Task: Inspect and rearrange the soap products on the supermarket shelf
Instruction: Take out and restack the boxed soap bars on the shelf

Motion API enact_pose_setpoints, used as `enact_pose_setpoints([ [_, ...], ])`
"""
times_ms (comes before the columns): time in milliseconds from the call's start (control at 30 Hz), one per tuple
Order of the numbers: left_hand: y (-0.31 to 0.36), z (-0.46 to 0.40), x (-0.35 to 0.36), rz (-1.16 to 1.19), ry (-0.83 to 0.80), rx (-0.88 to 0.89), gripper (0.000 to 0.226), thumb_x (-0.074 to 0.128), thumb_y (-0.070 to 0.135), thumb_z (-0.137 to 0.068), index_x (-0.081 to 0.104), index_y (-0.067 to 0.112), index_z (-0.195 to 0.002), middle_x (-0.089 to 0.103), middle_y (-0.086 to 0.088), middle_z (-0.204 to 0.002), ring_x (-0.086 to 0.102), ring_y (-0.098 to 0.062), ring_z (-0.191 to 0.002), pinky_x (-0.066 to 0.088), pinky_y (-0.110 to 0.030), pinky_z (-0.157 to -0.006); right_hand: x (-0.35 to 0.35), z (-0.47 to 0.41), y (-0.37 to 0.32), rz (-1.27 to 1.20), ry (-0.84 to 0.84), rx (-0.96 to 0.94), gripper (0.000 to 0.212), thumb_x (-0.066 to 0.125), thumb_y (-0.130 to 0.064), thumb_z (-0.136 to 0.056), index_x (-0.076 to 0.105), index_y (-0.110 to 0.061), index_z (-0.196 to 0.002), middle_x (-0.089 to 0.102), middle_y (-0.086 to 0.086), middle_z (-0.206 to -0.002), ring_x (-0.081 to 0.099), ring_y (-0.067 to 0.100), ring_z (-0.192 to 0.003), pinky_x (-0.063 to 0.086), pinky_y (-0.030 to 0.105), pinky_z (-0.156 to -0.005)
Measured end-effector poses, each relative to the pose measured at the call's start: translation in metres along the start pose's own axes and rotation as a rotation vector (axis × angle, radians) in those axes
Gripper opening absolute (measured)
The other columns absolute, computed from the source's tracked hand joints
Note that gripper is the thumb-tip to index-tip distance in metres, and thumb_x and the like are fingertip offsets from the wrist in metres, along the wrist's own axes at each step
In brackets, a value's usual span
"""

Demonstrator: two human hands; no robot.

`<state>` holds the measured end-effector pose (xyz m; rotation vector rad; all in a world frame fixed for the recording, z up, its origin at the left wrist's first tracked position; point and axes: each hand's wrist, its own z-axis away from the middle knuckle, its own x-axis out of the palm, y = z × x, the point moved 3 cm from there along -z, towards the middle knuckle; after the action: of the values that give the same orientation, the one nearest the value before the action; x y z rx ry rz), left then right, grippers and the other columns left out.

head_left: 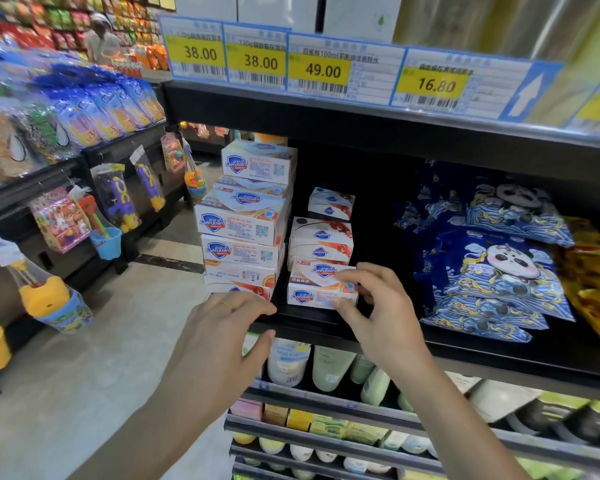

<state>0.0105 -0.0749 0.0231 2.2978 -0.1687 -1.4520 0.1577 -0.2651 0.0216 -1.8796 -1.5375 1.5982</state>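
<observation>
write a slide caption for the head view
Right hand pinches a white cardboard soap box on the black shelf.

Supermarket aisle, yellow price tags (323,69) on shelf edge (378,123), stacked soap boxes (243,220)

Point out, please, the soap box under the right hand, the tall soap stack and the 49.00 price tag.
front soap box (312,295): head view, its front face.
tall soap stack (243,221): head view, a middle box's front.
49.00 price tag (321,70): head view, its yellow field.
</observation>
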Motion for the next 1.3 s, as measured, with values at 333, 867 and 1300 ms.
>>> enact_pose_setpoints([
  [333,-0.016,-0.007,0.016,-0.044,0.040,-0.006,0.031,0.077,0.035,-0.086,0.070,0.033,-0.116,0.065,0.015,-0.114,0.055,-0.013,-0.109,0.050,-0.034,-0.090,-0.003,-0.002,-0.011,0.031,0.043,-0.002,0.035,0.075,-0.035,-0.090,0.067,-0.034,-0.124,0.053,-0.016,-0.119,0.057,0.002,-0.109,0.052,0.030,-0.096],
  [867,-0.036,-0.018,-0.002,-0.061,-0.029,0.052,0.023,0.068,0.049,-0.090,0.066,0.043,-0.112,0.062,0.026,-0.113,0.052,-0.003,-0.106,0.054,-0.030,-0.086,0.000,-0.205,-0.036,0.459,-0.145,0.340,0.023,0.064,-0.021,-0.092,0.069,-0.016,-0.114,0.068,0.008,-0.118,0.065,0.029,-0.102,0.048,0.030,-0.078],
  [1300,-0.048,-0.025,-0.006,-0.013,-0.038,0.037,0.023,0.069,0.059,-0.082,0.070,0.045,-0.100,0.063,0.031,-0.100,0.054,0.004,-0.099,0.043,-0.014,-0.076,0.035,-0.239,0.008,0.665,-0.407,0.357,0.073,0.072,-0.022,-0.093,0.032,-0.013,-0.154,0.037,0.018,-0.152,0.045,0.035,-0.135,0.044,0.046,-0.108],
])
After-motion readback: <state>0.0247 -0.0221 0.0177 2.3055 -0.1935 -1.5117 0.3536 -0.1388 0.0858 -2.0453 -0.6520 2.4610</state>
